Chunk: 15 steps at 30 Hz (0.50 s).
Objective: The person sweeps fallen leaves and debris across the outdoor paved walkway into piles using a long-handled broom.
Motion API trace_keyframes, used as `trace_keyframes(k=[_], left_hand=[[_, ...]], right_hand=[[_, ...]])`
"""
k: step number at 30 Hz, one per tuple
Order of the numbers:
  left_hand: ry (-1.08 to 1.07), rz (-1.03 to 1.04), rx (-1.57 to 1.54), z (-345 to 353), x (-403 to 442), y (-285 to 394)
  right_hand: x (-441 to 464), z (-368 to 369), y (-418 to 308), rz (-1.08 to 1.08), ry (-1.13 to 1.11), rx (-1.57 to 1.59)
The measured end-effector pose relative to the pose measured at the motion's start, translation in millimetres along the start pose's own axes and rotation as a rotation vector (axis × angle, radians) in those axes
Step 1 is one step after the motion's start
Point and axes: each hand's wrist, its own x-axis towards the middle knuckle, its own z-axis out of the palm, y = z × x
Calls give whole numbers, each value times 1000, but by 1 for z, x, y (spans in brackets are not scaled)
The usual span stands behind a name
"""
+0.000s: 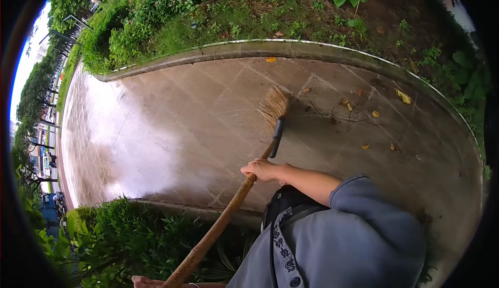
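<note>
A broom with a long wooden handle runs diagonally from the bottom left towards the middle of the head view. Its straw bristles touch the paving, with a dark grey piece where they join the handle. My right hand is closed around the handle, not far above the bristles. At the bottom edge my left hand grips the upper part of the handle, partly cut off by the frame. Fallen yellow leaves and thin twigs lie right of the bristles.
A low stone curb curves along the planted bed across the top. Green shrubs border the paved path at the lower left. Glare lies on the path's left part. A black bag with a lettered strap hangs at my front.
</note>
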Motion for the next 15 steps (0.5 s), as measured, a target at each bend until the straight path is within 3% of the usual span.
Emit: trace_keyframes(k=[1, 2, 3, 4, 5, 7, 8, 10, 15], left_hand=[[-109, -90, -110, -1, 7, -18], [68, -119, 89, 14, 0, -36], [176, -181, 64, 39, -5, -57], [52, -284, 53, 33, -19, -83], [81, -350, 121, 57, -43, -106], [62, -629, -25, 85, -106, -141], [22, -787, 25, 93, -136, -157], [-60, -1106, 83, 114, -166, -181], [124, -1166, 34, 118, -177, -202]], right_hand=[[-23, -10, 5, 74, 28, 18], [-46, -16, 16, 155, 22, 21], [-73, -20, 29, 237, 15, 27], [-102, -21, 50, 324, 16, 35], [-132, -39, 56, 382, 31, 76], [-201, -54, 107, 560, -40, 115], [-226, -71, 117, 534, -33, 81], [-272, -91, 156, 770, -137, -37], [-276, -162, 121, 785, -252, -105]])
